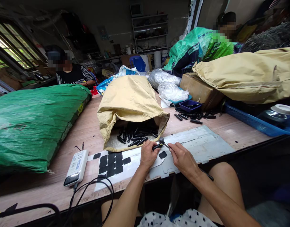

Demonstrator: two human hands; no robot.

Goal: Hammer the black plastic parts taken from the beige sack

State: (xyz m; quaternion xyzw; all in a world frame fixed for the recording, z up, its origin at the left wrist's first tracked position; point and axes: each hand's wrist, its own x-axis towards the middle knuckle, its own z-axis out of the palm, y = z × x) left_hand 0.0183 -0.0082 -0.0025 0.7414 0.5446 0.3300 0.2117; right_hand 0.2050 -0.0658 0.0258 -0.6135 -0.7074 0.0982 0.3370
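Note:
My left hand point(148, 154) is closed around a short black handle-like piece point(157, 147) at the mouth of a tan sack. A round dark knob point(161, 141) sits at the piece's end. My right hand point(184, 159) grips a thin metal rod point(166, 145), whose tip touches or nearly touches that knob. A black end point(207, 176) shows below my right wrist; whether it belongs to the rod I cannot tell. Inside the tan sack point(129, 99) lie several similar black pieces point(135, 135). One dark rounded square point(162, 154) lies between my hands on a white sheet.
Dark square pads point(110, 164) cover a white sheet at left, beside a white power bank point(76, 167) with cables. A green sack point(36, 126) fills the left. Loose black pieces point(192, 116), a purple tray point(190, 106) and a blue tray point(251, 121) lie right. Two people are behind.

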